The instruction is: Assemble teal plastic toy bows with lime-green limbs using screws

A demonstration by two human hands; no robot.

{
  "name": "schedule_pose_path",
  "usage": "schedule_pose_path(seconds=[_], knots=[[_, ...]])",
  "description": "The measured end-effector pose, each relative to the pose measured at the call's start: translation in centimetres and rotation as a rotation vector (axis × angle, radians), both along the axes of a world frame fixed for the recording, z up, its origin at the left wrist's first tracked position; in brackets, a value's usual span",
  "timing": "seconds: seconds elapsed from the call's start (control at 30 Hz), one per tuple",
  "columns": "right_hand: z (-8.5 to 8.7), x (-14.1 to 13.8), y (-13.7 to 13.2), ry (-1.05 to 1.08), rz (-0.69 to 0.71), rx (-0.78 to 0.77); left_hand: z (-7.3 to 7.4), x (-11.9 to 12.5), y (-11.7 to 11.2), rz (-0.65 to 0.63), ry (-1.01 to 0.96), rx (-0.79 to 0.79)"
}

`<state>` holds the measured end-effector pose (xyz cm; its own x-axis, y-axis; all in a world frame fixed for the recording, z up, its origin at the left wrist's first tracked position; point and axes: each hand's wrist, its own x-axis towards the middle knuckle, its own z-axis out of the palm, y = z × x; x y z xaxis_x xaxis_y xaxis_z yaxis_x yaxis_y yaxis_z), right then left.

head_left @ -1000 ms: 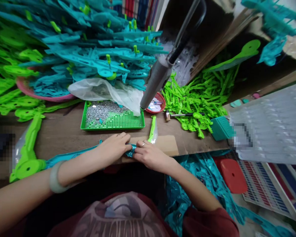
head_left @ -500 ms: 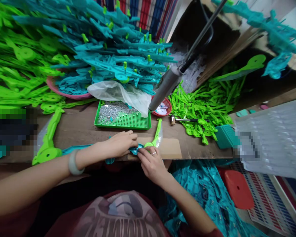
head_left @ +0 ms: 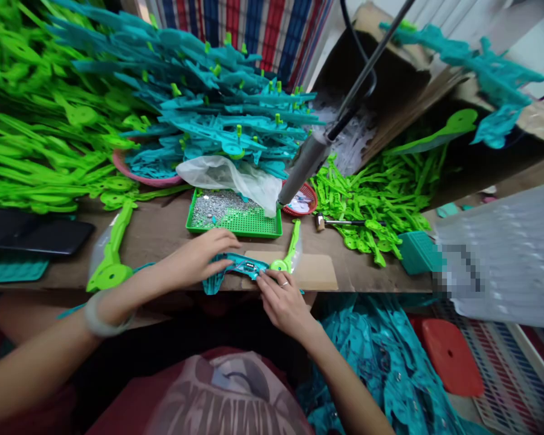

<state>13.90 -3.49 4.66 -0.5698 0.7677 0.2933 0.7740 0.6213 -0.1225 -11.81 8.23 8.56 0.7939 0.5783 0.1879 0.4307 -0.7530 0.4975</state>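
Note:
At the table edge in front of me lies a teal plastic part (head_left: 242, 264), hollow side up, with small metal bits showing inside near its right end. My right hand (head_left: 283, 302), a ring on one finger, pinches that right end. My left hand (head_left: 211, 257) is over the left end, fingers stretched and thumb apart; whether the thumb touches the part I cannot tell. Just beyond my right fingers is a bright green arm-shaped piece (head_left: 292, 251) with a clear strip along it. Cardboard (head_left: 315, 272) lies beneath.
A green perforated tray (head_left: 258, 226) holds many small metal pieces. A hammer (head_left: 321, 222) lies to its right. Teal parts (head_left: 199, 115) and green parts (head_left: 31, 133) are heaped behind. A grey rod-like tool (head_left: 306, 166) slants down over the table. A red stool (head_left: 453, 356) stands lower right.
My left hand has moved left and opened away from the teal part, uncovering its middle. My right hand stays at its right end. The view has shifted slightly.

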Motion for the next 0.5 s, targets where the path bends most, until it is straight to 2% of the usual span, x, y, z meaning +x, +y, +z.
schedule_pose_path(seconds=[0.1,0.23,0.3,0.37,0.5], knots=[[-0.2,0.5,0.0,0.009,0.018,-0.014,-1.2,-2.6,-3.4,0.195,-0.058,0.097],[0.0,0.1,0.6,0.068,0.022,0.049,-3.9,-2.3,-7.5,0.246,-0.04,0.241],[0.3,-0.9,1.4,0.079,0.042,0.108,-4.8,-1.3,-8.1,0.245,-0.047,0.325],[0.7,-2.2,2.7,0.071,0.056,0.111,-5.1,-0.6,-8.1,0.262,-0.06,0.368],[1.4,-4.3,6.1,0.057,0.051,-0.072,-4.7,0.2,-7.4,0.362,-0.085,0.315]])
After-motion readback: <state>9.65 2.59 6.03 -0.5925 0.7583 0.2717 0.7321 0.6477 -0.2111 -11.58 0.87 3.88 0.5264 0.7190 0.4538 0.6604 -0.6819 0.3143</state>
